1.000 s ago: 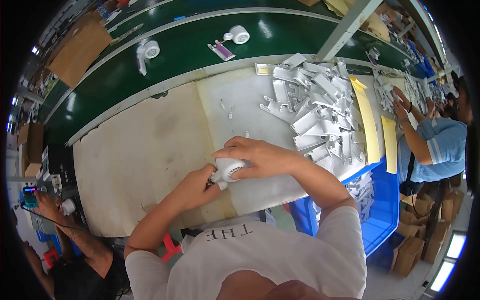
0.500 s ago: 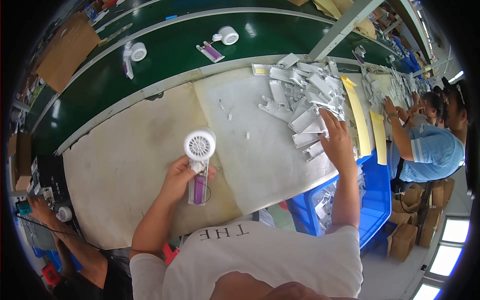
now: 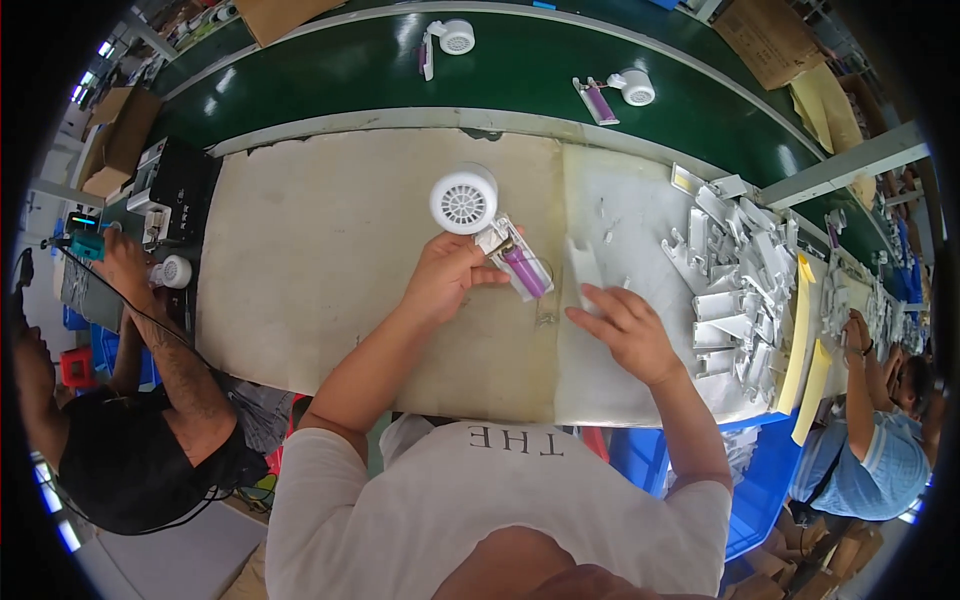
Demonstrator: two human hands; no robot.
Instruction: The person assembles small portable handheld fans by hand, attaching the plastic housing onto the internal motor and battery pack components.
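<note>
My left hand (image 3: 440, 278) grips a white handheld fan (image 3: 465, 200) over the table, its round grille facing up. The fan's handle lies open, showing a purple battery (image 3: 524, 271) and a thin dark wire. To the right, my right hand (image 3: 634, 336) is closed on a white plastic handle cover (image 3: 583, 266), which is smeared by motion. The cover stands just right of the open handle, apart from it. A jumbled pile of white plastic covers (image 3: 730, 290) lies at the table's right end.
Two more fans, one (image 3: 634, 88) with its battery showing, lie on the green conveyor (image 3: 320, 88) beyond the table. Yellow strips (image 3: 797, 340) edge the pile. A blue bin (image 3: 765, 480) stands below the table's right edge. Co-workers sit left and right; the left one holds a teal tool (image 3: 86, 245).
My right hand has come from the pile toward the fan with a white cover in it. The fan in my left hand has tilted, its handle now slanting right. The view has swung left.
</note>
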